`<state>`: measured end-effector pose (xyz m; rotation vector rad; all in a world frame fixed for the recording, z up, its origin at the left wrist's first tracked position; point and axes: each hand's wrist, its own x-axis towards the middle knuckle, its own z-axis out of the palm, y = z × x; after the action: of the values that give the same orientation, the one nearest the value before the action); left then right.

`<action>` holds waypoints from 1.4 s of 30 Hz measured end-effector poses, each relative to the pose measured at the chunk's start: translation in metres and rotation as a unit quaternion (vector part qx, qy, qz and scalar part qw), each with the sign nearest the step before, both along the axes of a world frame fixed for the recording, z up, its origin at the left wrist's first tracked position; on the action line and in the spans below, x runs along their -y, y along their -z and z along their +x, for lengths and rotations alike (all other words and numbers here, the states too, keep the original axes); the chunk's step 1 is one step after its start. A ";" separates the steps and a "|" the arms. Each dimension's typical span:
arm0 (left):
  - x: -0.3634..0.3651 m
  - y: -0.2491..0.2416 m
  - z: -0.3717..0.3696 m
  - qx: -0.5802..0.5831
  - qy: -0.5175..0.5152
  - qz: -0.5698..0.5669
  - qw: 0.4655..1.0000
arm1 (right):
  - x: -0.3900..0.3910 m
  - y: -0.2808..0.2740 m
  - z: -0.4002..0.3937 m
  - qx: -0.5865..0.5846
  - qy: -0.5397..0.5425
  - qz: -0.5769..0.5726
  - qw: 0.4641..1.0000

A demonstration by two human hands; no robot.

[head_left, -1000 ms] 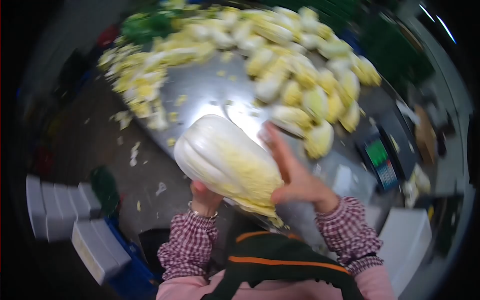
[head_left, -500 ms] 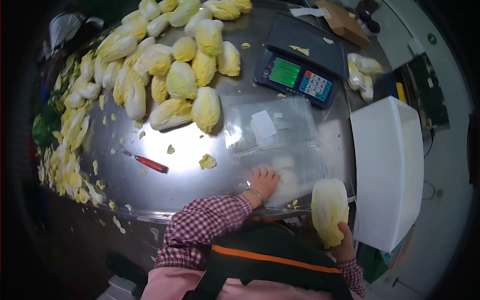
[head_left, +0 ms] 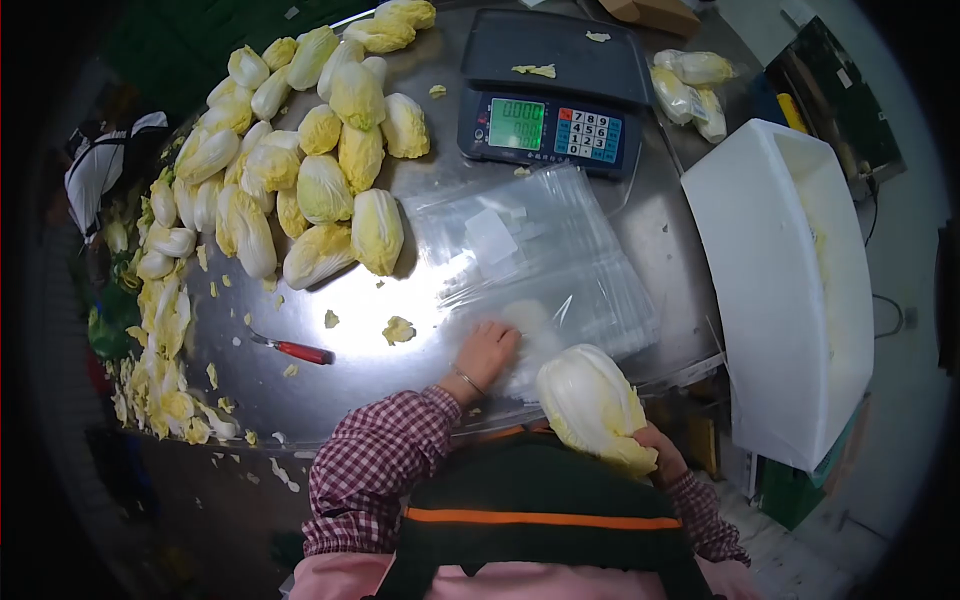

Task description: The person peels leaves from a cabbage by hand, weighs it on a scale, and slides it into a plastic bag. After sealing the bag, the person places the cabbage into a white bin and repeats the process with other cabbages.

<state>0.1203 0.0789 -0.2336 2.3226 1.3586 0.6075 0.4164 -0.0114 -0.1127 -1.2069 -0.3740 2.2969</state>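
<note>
My right hand [head_left: 660,455] grips the leafy yellow end of a napa cabbage [head_left: 590,405], whose white base points up and left over the table's front edge. My left hand [head_left: 487,352] rests at the lower left edge of a stack of clear plastic bags [head_left: 590,270], its fingers bent; whether they pinch a bag is too unclear to tell. A white label [head_left: 490,237] shows on the bags. Left of the stack lie a yellow leaf scrap [head_left: 398,330] and a red-handled knife [head_left: 303,352].
Many napa cabbages [head_left: 325,190] are heaped at the back left of the metal table [head_left: 350,390], with trimmed leaves [head_left: 160,330] along its left edge. A digital scale [head_left: 550,130] stands behind the bags. To the right are a white foam box [head_left: 770,300] and bagged cabbages [head_left: 690,90].
The cabbage in my right hand has moved left and up, close to the bags. My left hand has shifted slightly left. The whole view has turned a little.
</note>
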 end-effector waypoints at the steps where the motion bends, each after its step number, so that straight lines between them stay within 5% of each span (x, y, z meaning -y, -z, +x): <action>1: 0.000 0.000 -0.001 -0.003 -0.010 0.015 1.000 | 0.001 0.008 0.004 0.009 -0.024 0.008 1.000; 5: 0.001 -0.034 0.007 0.151 -0.127 -0.008 0.980 | -0.014 0.022 -0.004 0.031 -0.099 0.053 0.993; 8: 0.015 -0.097 0.014 0.298 -0.175 -0.155 0.925 | -0.030 0.013 -0.045 -0.031 0.038 -0.085 0.995; 10: 0.025 -0.122 0.021 0.334 -0.136 -0.170 0.917 | -0.041 0.010 -0.061 -0.241 0.112 -0.114 0.957; 11: 0.022 -0.127 0.023 0.332 -0.137 -0.163 0.919 | -0.043 0.005 -0.064 -0.245 0.107 -0.109 0.957; 13: 0.012 -0.135 0.030 0.291 -0.068 -0.023 0.954 | -0.043 -0.008 -0.068 0.023 0.042 0.085 0.995; 14: 0.009 -0.138 0.042 0.289 -0.069 -0.013 0.955 | -0.046 -0.006 -0.071 0.020 0.039 0.093 0.995; 16: 0.003 -0.144 0.064 0.257 0.089 0.070 0.960 | -0.059 0.000 -0.077 0.196 -0.049 0.390 0.898; 18: 0.017 -0.140 0.066 0.204 0.166 0.050 0.964 | -0.063 -0.004 -0.071 0.310 -0.104 0.533 0.781; 19: 0.023 -0.140 0.056 0.211 0.133 0.056 0.967 | -0.067 -0.009 -0.081 0.229 -0.012 0.508 0.831; 20: 0.026 -0.144 0.040 0.219 0.101 0.056 0.969 | -0.059 0.004 -0.090 0.072 0.166 0.282 0.942; 22: 0.023 -0.160 0.018 0.182 0.059 0.115 0.975 | -0.053 0.006 -0.086 -0.004 0.217 0.241 0.946; 24: 0.021 -0.164 0.018 0.151 0.015 0.162 0.975 | -0.050 0.028 -0.067 0.112 0.002 0.390 0.914; 25: 0.015 -0.161 0.028 0.182 -0.089 0.160 0.966 | -0.056 0.015 -0.073 -0.103 0.113 0.117 0.981; 27: 0.009 -0.158 0.035 0.210 -0.191 0.159 0.946 | -0.064 -0.004 -0.082 -0.134 0.164 0.090 0.973; 29: 0.005 -0.157 0.034 0.464 -0.155 -0.081 0.868 | -0.072 -0.013 -0.085 -0.187 0.226 0.045 0.955; 34: 0.026 -0.164 0.041 0.321 -0.149 0.064 0.933 | -0.105 -0.021 -0.095 -0.266 0.292 0.004 0.919; 37: 0.055 -0.170 0.034 0.416 -0.171 -0.324 0.832 | -0.110 -0.030 -0.108 -0.247 0.308 0.012 0.918; 38: 0.058 -0.170 0.027 0.414 -0.170 -0.323 0.834 | -0.111 -0.033 -0.111 -0.218 0.277 0.033 0.935; 40: 0.057 -0.186 0.016 0.169 -0.141 -0.050 0.974 | -0.107 -0.014 -0.108 -0.214 0.239 0.074 0.944; 42: 0.037 -0.234 0.031 0.100 -0.110 0.126 0.981 | -0.099 0.002 -0.110 -0.197 0.202 0.108 0.953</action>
<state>0.1511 0.0420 0.0008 2.2368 1.5289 1.1087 0.3066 0.0878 -0.1150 -0.6249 -0.2002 2.0109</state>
